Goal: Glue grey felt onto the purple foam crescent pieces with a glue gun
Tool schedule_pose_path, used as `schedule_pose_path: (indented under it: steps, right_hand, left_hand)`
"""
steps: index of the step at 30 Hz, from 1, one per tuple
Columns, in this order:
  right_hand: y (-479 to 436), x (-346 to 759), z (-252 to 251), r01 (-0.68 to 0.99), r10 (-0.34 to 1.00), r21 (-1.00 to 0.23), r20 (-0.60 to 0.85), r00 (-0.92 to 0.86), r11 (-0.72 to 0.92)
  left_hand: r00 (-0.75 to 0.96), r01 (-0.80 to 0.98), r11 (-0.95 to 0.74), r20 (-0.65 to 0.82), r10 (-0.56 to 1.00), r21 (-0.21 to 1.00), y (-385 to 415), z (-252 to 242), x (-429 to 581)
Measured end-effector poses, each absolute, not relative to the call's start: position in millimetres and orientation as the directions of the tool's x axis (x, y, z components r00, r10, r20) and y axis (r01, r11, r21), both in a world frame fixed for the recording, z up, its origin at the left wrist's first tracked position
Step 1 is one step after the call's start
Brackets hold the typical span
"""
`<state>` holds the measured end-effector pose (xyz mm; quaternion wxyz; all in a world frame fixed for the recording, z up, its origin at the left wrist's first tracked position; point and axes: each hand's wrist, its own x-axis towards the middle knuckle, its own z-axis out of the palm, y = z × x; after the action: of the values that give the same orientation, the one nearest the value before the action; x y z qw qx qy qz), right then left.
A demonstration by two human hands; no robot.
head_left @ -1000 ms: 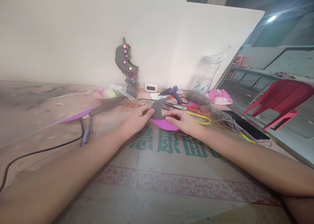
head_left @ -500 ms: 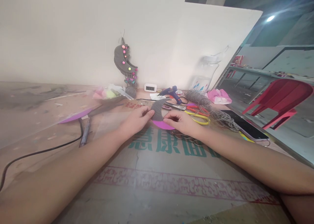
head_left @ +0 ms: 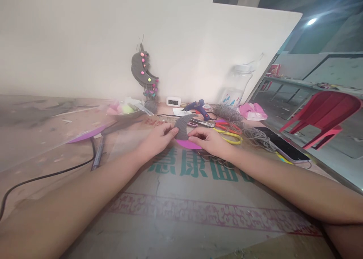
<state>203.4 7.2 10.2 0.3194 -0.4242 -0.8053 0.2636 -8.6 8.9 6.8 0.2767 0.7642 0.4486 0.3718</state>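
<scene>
Between my two hands is a crescent moon shape, its upper part wound in grey yarn and its lower end bare purple. My left hand pinches its left edge with thumb and fingers. On the other side, my right hand is closed at the inner edge, fingers curled near where grey meets purple. Loose grey yarn lies on the board below my right hand. A skein of grey yarn spreads to the right of it.
Behind the hands lie a blue glue gun, yellow-handled scissors, red-handled pliers and a white clock. A finished-looking grey moon decoration hangs at the wall. A bottle and phone stand and lie rightward; a cable runs left.
Almost nothing differs; both hands keep their hold on the crescent. The whole view has shifted very slightly.
</scene>
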Motion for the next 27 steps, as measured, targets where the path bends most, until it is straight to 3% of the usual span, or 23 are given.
schedule_pose_path:
  steps: [18, 27]
  right_hand:
    - [2.8, 200.0, 15.7, 0.565, 0.867, -0.662, 0.318, -0.383, 0.492]
    - [-1.0, 201.2, 10.9, 0.573, 0.76, -0.502, 0.485, -0.433, 0.648]
  left_hand:
    - [0.25, 0.413, -0.412, 0.334, 0.909, 0.812, 8.9, 4.3, -7.1]
    - [0.347, 0.345, -0.424, 0.306, 0.887, 0.837, 3.8, 10.0, -3.7]
